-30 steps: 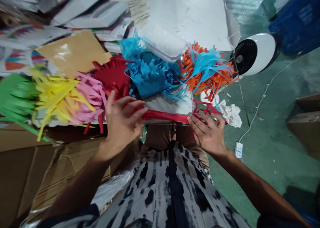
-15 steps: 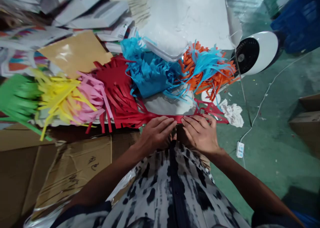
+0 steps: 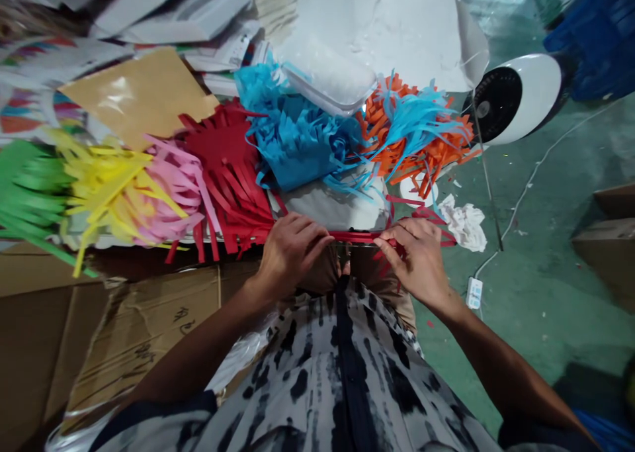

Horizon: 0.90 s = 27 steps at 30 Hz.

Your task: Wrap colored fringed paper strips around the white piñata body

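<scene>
A narrow red paper strip (image 3: 353, 237) runs along the table's near edge, stretched between my hands. My left hand (image 3: 294, 248) is closed on its left part, thumb and fingers pinching it. My right hand (image 3: 415, 257) pinches the strip farther right, with loose red fringe ends hanging below and beside the fingers. Just left of my left hand spreads a pile of red fringed paper (image 3: 233, 180). Beyond the strip lies a bunch of blue fringed paper (image 3: 302, 141), and to its right orange fringed paper (image 3: 421, 141) with light blue strands on top.
Pink (image 3: 171, 187), yellow (image 3: 109, 180) and green fringed paper (image 3: 32, 184) line the table's left side. A tan sheet (image 3: 139, 98) lies behind them. Cardboard (image 3: 163, 333) is at lower left. A white-and-black fan (image 3: 530, 98), a crumpled white paper (image 3: 464, 222) and a power strip (image 3: 475, 293) are at right.
My hands have moved apart, left hand to the left and right hand to the right. The red strip between them now shows narrower and more exposed.
</scene>
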Available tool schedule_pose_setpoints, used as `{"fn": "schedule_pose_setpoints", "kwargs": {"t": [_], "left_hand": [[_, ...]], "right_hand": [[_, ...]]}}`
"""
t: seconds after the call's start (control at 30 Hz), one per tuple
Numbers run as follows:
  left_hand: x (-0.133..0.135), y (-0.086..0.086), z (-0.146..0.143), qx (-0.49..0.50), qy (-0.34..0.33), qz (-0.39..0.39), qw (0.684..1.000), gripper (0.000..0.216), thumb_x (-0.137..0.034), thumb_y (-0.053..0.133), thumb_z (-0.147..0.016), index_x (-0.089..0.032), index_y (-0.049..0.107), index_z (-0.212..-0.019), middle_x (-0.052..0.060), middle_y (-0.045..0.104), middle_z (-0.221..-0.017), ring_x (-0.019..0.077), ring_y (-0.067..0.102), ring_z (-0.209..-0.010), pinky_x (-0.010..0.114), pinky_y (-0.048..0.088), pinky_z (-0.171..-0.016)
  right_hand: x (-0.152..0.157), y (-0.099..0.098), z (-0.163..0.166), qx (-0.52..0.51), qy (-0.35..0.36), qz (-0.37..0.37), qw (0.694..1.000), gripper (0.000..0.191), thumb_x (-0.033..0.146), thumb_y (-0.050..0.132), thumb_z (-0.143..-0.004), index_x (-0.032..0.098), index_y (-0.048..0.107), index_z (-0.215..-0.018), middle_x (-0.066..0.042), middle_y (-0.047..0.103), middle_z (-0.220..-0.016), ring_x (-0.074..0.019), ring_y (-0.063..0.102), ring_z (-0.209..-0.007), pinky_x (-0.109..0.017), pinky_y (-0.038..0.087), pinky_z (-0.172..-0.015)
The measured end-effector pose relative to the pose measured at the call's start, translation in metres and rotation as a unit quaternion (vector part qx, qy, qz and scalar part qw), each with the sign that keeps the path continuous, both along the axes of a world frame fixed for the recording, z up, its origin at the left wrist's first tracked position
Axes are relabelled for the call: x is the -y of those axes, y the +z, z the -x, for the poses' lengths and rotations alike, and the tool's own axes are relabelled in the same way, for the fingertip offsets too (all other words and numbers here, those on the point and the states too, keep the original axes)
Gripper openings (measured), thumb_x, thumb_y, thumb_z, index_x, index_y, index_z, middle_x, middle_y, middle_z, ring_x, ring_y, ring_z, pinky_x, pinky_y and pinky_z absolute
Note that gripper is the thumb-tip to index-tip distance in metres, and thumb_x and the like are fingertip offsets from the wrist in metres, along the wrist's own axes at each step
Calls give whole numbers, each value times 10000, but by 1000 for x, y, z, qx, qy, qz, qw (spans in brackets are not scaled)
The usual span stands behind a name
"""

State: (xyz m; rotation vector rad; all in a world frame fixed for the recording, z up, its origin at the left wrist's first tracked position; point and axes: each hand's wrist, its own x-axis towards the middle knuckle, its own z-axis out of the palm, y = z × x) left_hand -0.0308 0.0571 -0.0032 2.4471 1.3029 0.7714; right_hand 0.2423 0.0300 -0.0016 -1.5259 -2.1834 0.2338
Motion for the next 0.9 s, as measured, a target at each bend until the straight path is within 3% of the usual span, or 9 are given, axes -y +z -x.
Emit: {"fn": "schedule_pose_setpoints", "kwargs": {"t": [0.2,0.33,0.4,0.5,0.6,0.77,0.9], "left_hand": [[-5,5,-5,-61,40,17,997,208,-320,663,-1001,-191,677,-838,46,695,-853,234,578,-855,384,433,-758],[-9,8,-9,-93,47,24,994,181,-300,704,-955,-189,666,-818,53,690,-850,247,582,-842,401,441,-742],[-9,8,-11,-87,38,0,996,95,-272,693,-964,-179,704,-949,72,728,-960,257,609,-924,412,470,-795],[-3,3,-16,-52,-28,-88,994,176,-229,632,-1018,-221,709,-1176,44,768,-1137,250,626,-1079,449,476,-984],[4,-4,-13,-66,-82,-152,983,207,-196,570,-1053,-235,700,-1210,0,789,-1136,223,646,-1082,468,440,-1107],[8,-7,19,-87,-59,-190,976,250,-154,603,-1007,-252,677,-1225,-12,806,-1072,220,677,-1011,479,504,-1035],[9,1,20,-89,-10,-181,979,255,-185,662,-932,-273,700,-1167,7,800,-1064,271,672,-1058,609,425,-1126]], "right_hand": [[-9,8,10,135,-16,18,990,268,376,521,-1048,215,674,-898,-86,670,-918,-287,520,-939,-418,287,-780],[-12,13,14,168,-21,1,985,294,384,505,-1042,216,681,-876,-101,674,-892,-295,515,-939,-439,303,-816],[-10,13,17,171,-30,-29,984,253,370,530,-1037,214,709,-949,-110,712,-980,-304,538,-998,-467,319,-890],[-2,6,22,151,4,-118,981,169,249,588,-1020,242,730,-1111,-68,765,-1127,-275,582,-1089,-489,298,-1031],[7,-6,21,126,58,-199,970,232,159,643,-989,281,741,-1161,6,808,-1071,-212,630,-1032,-453,294,-1068],[16,-12,7,123,61,-205,969,378,153,696,-942,291,712,-1294,14,821,-1109,-212,661,-1027,-453,307,-1068],[15,-5,8,120,56,-207,969,265,209,703,-956,282,752,-1207,-2,825,-1074,-224,661,-1008,-457,304,-1062]]}}
